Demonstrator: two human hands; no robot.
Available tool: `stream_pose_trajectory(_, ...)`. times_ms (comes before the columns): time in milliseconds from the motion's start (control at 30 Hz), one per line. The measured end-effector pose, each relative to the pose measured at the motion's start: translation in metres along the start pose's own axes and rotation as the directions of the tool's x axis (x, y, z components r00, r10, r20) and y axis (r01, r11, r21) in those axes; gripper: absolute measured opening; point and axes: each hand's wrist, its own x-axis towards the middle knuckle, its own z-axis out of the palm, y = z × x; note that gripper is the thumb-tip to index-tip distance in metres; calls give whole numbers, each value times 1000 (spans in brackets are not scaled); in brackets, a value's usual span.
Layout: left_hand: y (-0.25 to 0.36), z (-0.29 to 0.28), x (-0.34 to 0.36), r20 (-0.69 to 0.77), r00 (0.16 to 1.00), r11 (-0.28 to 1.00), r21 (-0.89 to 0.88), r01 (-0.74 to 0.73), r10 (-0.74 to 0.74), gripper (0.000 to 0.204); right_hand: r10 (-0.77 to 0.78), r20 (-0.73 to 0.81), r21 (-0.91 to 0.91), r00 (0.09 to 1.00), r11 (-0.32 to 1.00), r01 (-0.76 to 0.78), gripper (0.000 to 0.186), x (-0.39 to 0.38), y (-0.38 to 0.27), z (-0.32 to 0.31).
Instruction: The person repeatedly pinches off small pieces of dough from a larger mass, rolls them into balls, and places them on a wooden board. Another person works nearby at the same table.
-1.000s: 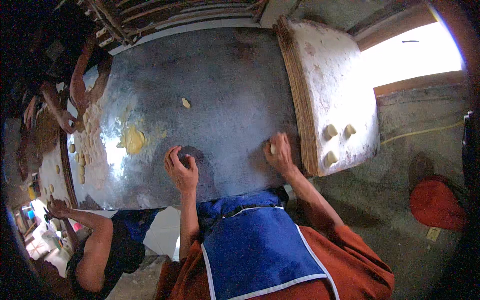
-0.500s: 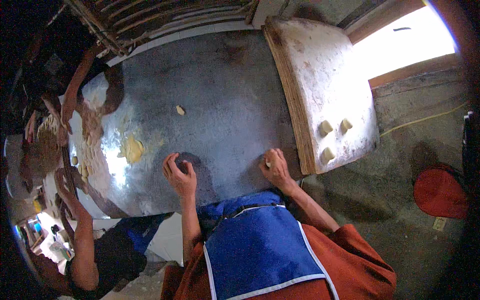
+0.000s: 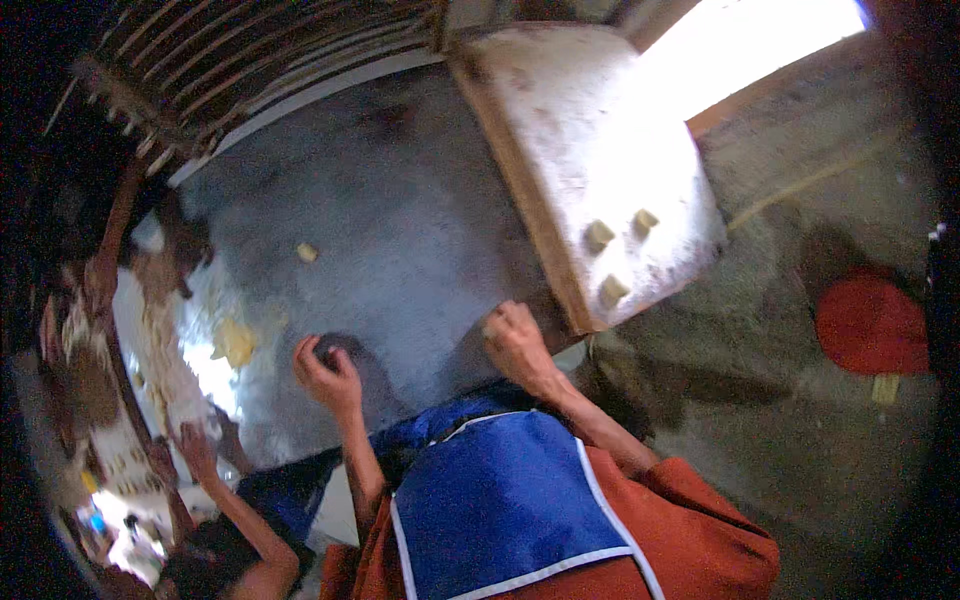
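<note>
My left hand [image 3: 328,376] hovers at the near side of the grey table [image 3: 390,190], its fingers curved, the thumb apart and nothing visible between them. Farther right, my right hand [image 3: 520,350] is curled closed at the table, close to the board stack. A bit of pale dough [image 3: 489,329] peeks out at its fingers, though blur hides most of it. Beyond my left hand lies a small dough piece [image 3: 307,253]. To its left is a flattened yellowish lump [image 3: 234,343] with smears around it.
Three short dough pieces [image 3: 614,290] stand on a floury stack of boards [image 3: 560,110] at the right. Other people's hands [image 3: 197,452] work at floury dough along the left end. A slatted wooden rack [image 3: 270,50] borders the far side; a red round object [image 3: 870,320] is at far right.
The whole view has turned and shifted, so table and boards sit farther left. My hands keep nearly the same poses. At lower left, a co-worker's arm has changed position.
</note>
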Motion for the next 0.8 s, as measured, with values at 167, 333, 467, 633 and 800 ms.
stream_pose_trajectory(167, -9, 0, -2, -27, 999, 999, 28, -25, 26, 25, -256, 97, 286, 962, 933, 219, 31, -5, -45, -128)
stream_pose_trajectory(333, -4, -2, 1, -35, 994, 993, 63, -101, 103, 24, -51, -756, -181, 653, 974, -133, 40, -14, -47, -282)
stream_pose_trajectory(467, 3, 0, 3, 29, 996, 994, 63, -90, 89, 25, -110, -909, -256, 402, 909, -330, 85, -37, 28, -266)
stream_pose_trajectory(633, -5, -5, -1, 77, 996, 999, -2, -51, 51, 31, 449, -722, -28, 527, 742, -670, 110, -54, 44, -203)
stream_pose_trajectory(800, 75, -27, 13, 101, 993, 925, -379, -18, 60, 36, 272, -646, 144, 713, 961, -237, 90, 10, -22, -166)
